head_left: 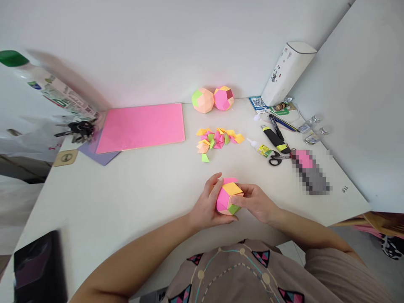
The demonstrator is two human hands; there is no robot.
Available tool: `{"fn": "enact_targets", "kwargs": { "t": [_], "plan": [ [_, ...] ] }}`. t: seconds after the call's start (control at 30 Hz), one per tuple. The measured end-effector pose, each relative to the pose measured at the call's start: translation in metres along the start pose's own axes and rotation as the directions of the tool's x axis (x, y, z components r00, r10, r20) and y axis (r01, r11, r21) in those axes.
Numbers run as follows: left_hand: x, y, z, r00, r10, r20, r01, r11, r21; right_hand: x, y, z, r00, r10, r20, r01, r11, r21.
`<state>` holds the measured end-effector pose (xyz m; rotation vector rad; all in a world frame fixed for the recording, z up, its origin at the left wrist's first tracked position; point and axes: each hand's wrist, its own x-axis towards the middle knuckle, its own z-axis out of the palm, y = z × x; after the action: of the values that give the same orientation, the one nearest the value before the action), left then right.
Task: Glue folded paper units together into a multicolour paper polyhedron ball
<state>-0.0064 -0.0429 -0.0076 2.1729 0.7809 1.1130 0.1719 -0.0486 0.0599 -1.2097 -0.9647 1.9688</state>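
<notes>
Near the table's front edge I hold a folded paper ball (224,198) with pink, orange, peach and green faces. My left hand (206,204) wraps round its left side and underneath. On the right, my right hand (255,203) pinches a peach piece at its side, thumb in front and fingers behind. Part of the ball is hidden by the fingers. Beyond my hands lies a loose pile of small folded paper pieces (217,138) in pink, orange, green and peach. Against the wall sit a peach and green paper ball (203,101) and a mostly pink paper ball (224,99).
Pink paper sheets (142,128) lie at the back left, near keys (80,129) and a tall bottle (59,90). To the right are a glue bottle (261,148), scissors (276,158), a utility knife (275,139), small glass bottles (311,124) and a white container (287,73).
</notes>
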Motion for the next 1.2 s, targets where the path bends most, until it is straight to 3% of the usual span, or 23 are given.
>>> {"fn": "enact_targets", "kwargs": {
  "t": [0.3, 0.67, 1.03, 1.2],
  "plan": [
    [-0.001, 0.001, 0.003, 0.989, 0.141, -0.043, -0.137, 0.987, 0.080, 0.000, 0.003, 0.001, 1.000, -0.005, -0.002, 0.005, 1.000, -0.001],
    [-0.003, 0.006, 0.003, 0.993, 0.116, -0.014, -0.111, 0.973, 0.200, -0.002, 0.001, 0.000, 0.999, -0.040, -0.002, 0.040, 0.996, -0.081],
    [-0.007, 0.015, 0.006, 0.997, 0.071, -0.042, -0.055, 0.946, 0.318, 0.000, 0.002, -0.004, 0.998, 0.008, 0.056, -0.005, 0.999, -0.037],
    [-0.011, 0.019, 0.006, 0.997, 0.073, -0.001, -0.066, 0.904, 0.423, 0.002, -0.005, -0.010, 0.994, 0.056, 0.090, -0.050, 0.997, -0.066]
  ]
}}
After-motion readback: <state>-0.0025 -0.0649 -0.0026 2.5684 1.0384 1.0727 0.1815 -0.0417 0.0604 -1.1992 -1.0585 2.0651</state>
